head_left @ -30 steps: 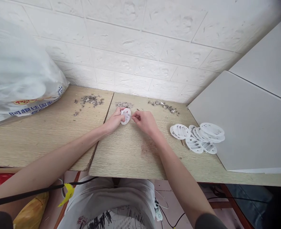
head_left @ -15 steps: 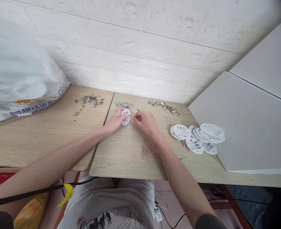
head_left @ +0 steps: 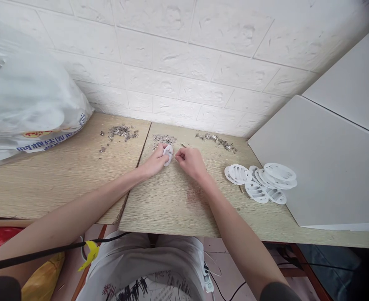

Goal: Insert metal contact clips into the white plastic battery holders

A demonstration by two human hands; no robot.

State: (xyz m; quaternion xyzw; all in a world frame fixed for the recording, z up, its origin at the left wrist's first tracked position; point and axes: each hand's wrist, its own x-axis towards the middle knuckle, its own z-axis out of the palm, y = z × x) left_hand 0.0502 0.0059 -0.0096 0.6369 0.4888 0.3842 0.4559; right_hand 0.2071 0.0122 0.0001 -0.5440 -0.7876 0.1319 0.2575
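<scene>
My left hand (head_left: 155, 160) grips a small white oval plastic disc (head_left: 168, 154) and holds it on edge above the wooden table (head_left: 159, 205). Right beside it, my right hand (head_left: 190, 163) is closed in a pinch, its fingertips at the disc's right edge on a tiny metal piece too small to make out clearly. Just behind the hands lies a small heap of metal bits (head_left: 164, 138).
Two more heaps of metal bits (head_left: 121, 132) (head_left: 216, 140) lie near the brick wall. A pile of white oval discs (head_left: 261, 182) sits at the right next to a grey box (head_left: 328, 163). A large white plastic sack (head_left: 24, 108) fills the left.
The disc in my left hand has turned from facing me to more edge-on. My right hand's pinch stays at its right edge. The view has shifted slightly.
</scene>
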